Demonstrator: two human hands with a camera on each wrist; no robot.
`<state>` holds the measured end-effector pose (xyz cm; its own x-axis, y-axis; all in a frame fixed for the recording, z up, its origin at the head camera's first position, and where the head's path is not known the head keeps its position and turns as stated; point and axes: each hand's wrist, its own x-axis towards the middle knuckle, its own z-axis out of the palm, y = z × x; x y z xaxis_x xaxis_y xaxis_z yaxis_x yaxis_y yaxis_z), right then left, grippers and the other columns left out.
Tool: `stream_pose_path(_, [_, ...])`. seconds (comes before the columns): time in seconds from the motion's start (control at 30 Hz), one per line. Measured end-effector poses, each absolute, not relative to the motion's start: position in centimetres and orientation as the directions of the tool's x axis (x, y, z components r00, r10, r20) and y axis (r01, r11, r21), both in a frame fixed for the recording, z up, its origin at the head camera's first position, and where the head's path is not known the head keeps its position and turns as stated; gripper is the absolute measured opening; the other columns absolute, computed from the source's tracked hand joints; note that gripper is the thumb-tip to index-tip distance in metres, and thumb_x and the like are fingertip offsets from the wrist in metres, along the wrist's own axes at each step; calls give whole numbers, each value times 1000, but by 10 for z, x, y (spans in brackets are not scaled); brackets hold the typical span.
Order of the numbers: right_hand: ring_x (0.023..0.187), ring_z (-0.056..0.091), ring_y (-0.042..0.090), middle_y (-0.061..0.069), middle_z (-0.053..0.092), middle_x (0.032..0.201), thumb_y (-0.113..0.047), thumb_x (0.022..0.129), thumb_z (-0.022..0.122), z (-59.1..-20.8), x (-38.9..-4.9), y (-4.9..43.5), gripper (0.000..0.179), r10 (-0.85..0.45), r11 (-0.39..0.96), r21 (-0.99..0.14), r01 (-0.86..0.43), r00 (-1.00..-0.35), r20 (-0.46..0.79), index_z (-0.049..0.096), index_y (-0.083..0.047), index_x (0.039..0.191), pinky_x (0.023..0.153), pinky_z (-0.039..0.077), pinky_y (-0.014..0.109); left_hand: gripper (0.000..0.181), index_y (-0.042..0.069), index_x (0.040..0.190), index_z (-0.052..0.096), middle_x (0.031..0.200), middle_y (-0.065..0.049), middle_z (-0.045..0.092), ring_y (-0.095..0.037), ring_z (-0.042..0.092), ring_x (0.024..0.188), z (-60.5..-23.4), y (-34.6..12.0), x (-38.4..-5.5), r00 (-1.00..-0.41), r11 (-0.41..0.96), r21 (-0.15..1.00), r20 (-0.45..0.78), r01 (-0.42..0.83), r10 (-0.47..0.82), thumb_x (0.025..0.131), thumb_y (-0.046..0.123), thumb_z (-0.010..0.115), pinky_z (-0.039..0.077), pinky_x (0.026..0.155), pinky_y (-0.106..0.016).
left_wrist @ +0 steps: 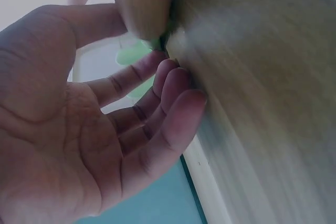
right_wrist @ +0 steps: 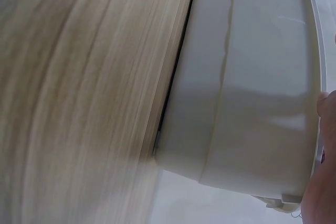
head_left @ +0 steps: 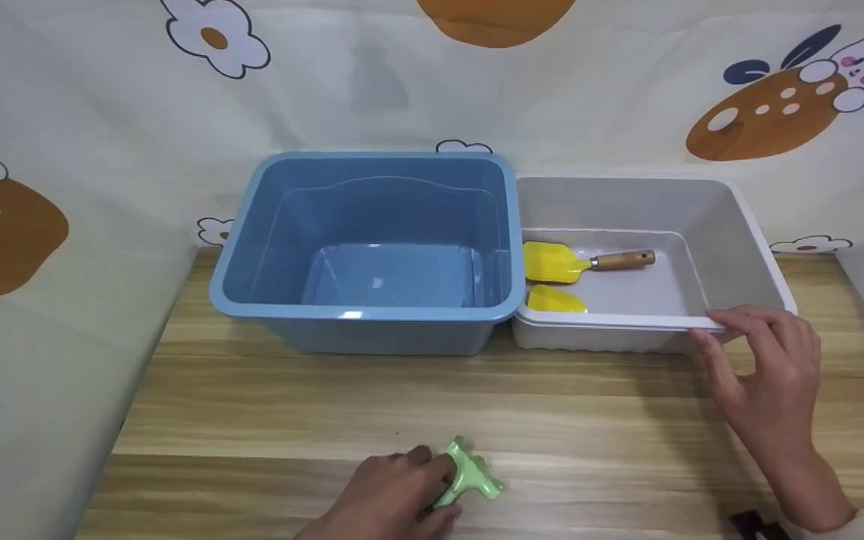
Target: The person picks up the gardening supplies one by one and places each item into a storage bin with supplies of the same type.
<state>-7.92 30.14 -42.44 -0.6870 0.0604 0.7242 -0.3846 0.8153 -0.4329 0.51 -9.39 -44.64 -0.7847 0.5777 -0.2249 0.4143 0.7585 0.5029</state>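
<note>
Near the front of the table, my left hand (head_left: pixel 394 491) holds a small light-green rake (head_left: pixel 469 474), its toothed head sticking out past the fingers to the right. Its tan wooden handle (left_wrist: pixel 142 3) shows blurred beside the thumb in the left wrist view. On the right, my right hand (head_left: pixel 773 367) pinches the front rim of a white bin (head_left: pixel 627 322) near its right corner, thumb outside and fingers over the top. Inside that bin lie a yellow hand shovel (head_left: pixel 552 262) with a wooden handle and a second yellow blade (head_left: pixel 556 299), partly hidden by the front rim.
A deep blue bin (head_left: pixel 368 311) stands left of the white one, its rim right against it; its visible floor is bare. Behind both hangs a patterned cloth (head_left: pixel 372 75). The wood-grain table (head_left: pixel 289 405) runs in front. A dark object (head_left: pixel 758 525) is at the bottom right.
</note>
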Motion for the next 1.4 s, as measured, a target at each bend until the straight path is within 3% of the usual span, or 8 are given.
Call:
stream_pose_path(0.17, [95, 50, 36, 28, 64, 102, -3, 77, 82, -425, -79, 302, 27, 64, 819, -436, -374, -695, 716, 72, 6, 101, 97, 22, 18, 22, 22, 107, 67, 76, 12, 53, 2, 42, 61, -446, -95, 5, -782, 754, 509, -223, 415, 582, 94, 39, 70, 36, 52, -18])
stream_pose_path(0.37, [95, 50, 36, 28, 64, 102, -6, 79, 82, -426, -80, 303, 27, 62, 819, -432, -377, -690, 721, 72, 5, 101, 97, 23, 18, 35, 20, 111, 67, 78, 11, 53, 2, 43, 64, -445, -96, 6, -771, 769, 461, -241, 443, 589, 87, 42, 77, 37, 54, -18])
stream_pose_path(0.7, [94, 51, 31, 29, 64, 101, -12, 82, 81, -425, -81, 301, 26, 59, 809, -430, -402, -672, 738, 72, 6, 100, 98, 23, 17, 18, 19, 99, 69, 77, 11, 54, 1, 43, 65, -449, -97, 7, -786, 770, 434, -194, 469, 588, 82, 20, 76, 36, 53, -18])
stream_pose_path(0.73, [94, 50, 38, 29, 64, 101, -12, 82, 81, -425, -81, 301, 26, 57, 810, -429, -401, -673, 737, 72, 6, 100, 97, 23, 18, 17, 19, 98, 69, 76, 11, 54, 1, 42, 65, -448, -96, 7, -789, 773, 434, -196, 462, 582, 82, 19, 75, 35, 53, -18])
stream_pose_path(0.9, [94, 50, 39, 29, 64, 101, -12, 82, 81, -426, -81, 302, 27, 56, 812, -426, -399, -673, 738, 73, 6, 100, 97, 24, 18, 15, 18, 94, 69, 75, 11, 52, 0, 40, 64, -445, -97, 7, -805, 785, 451, -209, 425, 556, 81, 11, 71, 34, 52, -18])
stream_pose_path(1.17, [94, 51, 39, 29, 64, 101, -10, 81, 81, -425, -80, 301, 26, 57, 812, -426, -400, -671, 739, 72, 6, 100, 98, 23, 18, 20, 20, 101, 73, 84, 9, 63, 0, 47, 70, -442, -97, 4, -806, 798, 457, -246, 394, 539, 83, 11, 72, 36, 56, -19])
stream_pose_path(1.4, [94, 50, 40, 29, 64, 101, -14, 83, 81, -424, -81, 301, 27, 56, 808, -425, -409, -664, 746, 72, 6, 99, 97, 24, 17, 15, 20, 99, 74, 86, 10, 64, 1, 49, 72, -439, -98, 2, -818, 794, 449, -205, 409, 537, 85, 14, 73, 38, 57, -19])
